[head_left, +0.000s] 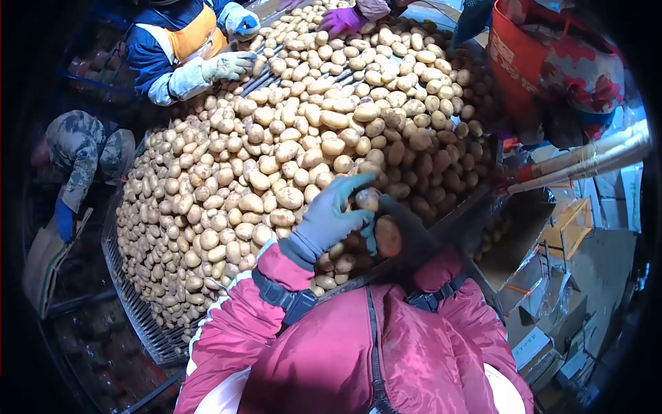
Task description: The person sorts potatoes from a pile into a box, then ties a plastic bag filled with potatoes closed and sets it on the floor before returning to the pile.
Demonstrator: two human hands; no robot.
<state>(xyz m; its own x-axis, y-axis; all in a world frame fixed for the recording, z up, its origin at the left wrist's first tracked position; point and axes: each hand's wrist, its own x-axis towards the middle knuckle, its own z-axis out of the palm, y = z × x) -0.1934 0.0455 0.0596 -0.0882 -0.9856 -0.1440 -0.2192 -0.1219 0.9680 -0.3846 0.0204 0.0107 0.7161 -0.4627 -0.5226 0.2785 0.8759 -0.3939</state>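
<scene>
My left hand (332, 215), in a grey glove with teal fingers, reaches over the near edge of a large heap of potatoes (265, 183). Its thumb and fingers curve round a small pale potato (367, 199). Close beside it, in deep shadow, is my right hand (408, 226), also gloved. A larger brownish potato (388, 237) sits against its palm side, and the fingers there are mostly dark. Both hands are in front of my red jacket.
Across the heap, a gloved co-worker's hand (231, 66) and another's purple glove (339, 22) touch potatoes. A person at left holds a folded sack (52, 265). A wire-mesh rim (138, 324) edges the table. Right stand wrapped poles (579, 162), a red-aproned person (517, 62) and cardboard boxes (531, 348).
</scene>
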